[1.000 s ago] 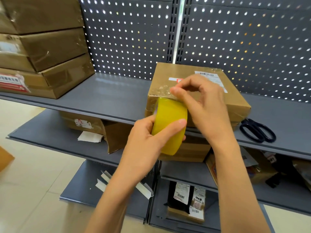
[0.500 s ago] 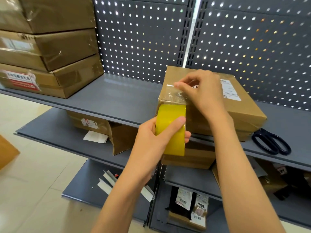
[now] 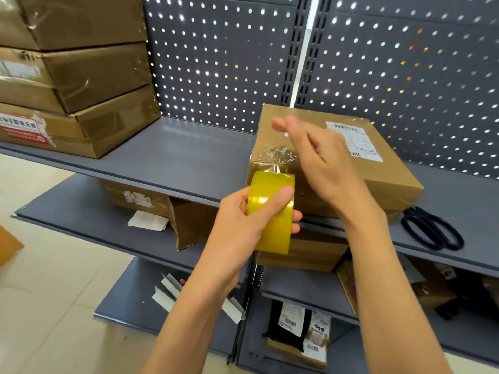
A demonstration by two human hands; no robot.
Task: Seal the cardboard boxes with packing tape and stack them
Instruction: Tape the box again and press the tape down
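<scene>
A flat cardboard box (image 3: 378, 171) with a white label lies on the grey top shelf (image 3: 175, 160). My left hand (image 3: 243, 214) grips a yellow roll of packing tape (image 3: 272, 211) at the box's near left corner. A clear strip of tape (image 3: 275, 157) runs from the roll up onto the box top. My right hand (image 3: 321, 157) is over the box top with its fingers straight and blurred, above the taped strip. Whether it touches the tape I cannot tell.
Three taped boxes (image 3: 73, 76) are stacked at the left end of the top shelf. Black scissors (image 3: 432, 230) lie on the shelf right of the box. A perforated back panel (image 3: 216, 63) stands behind. Lower shelves hold more boxes (image 3: 302, 252), paper scraps and packets.
My right hand has let go of the tape end it was pinching and now sweeps flat across the box top. The tape strip now lies on the box. My left hand keeps the roll.
</scene>
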